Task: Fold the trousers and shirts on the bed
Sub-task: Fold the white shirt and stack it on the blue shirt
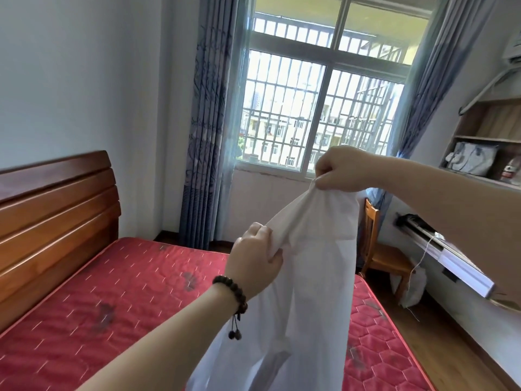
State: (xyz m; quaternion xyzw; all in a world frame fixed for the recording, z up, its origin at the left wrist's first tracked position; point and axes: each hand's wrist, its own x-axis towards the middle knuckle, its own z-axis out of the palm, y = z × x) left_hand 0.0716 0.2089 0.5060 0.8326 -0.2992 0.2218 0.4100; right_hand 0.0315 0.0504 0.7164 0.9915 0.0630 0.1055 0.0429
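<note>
White cloth, a shirt (307,277), held up in the middle of the frame, hanging from both hands down past the lower edge, over the near right part of the bed (135,300). Right hand (342,169) right of centre, higher of the two, fingers curled, pinching the top edge of the cloth at its uppermost point. Left hand (258,261) lower, at centre, fingers and thumb closed round a bunched fold on the cloth's left side. Dark bead bracelet (232,292) on the left wrist, with a short tassel dangling below it. Between the two hands, fabric pulled taut on a slant; below them, falling in loose long folds. Whether a collar or sleeve is being gripped: cannot tell.

Red quilted mattress across the lower left and lower right of the frame, bare apart from dark printed patches. Brown wooden headboard (56,221) at the left edge. Barred window (321,103) at upper centre, grey-blue curtains (208,122) drawn to either side. Wooden chair (380,249) right of the cloth, against the wall under the window. Shelf (485,136) at the right edge with a pale bag (470,162) on it. White air conditioner (511,52) in the upper right corner.
</note>
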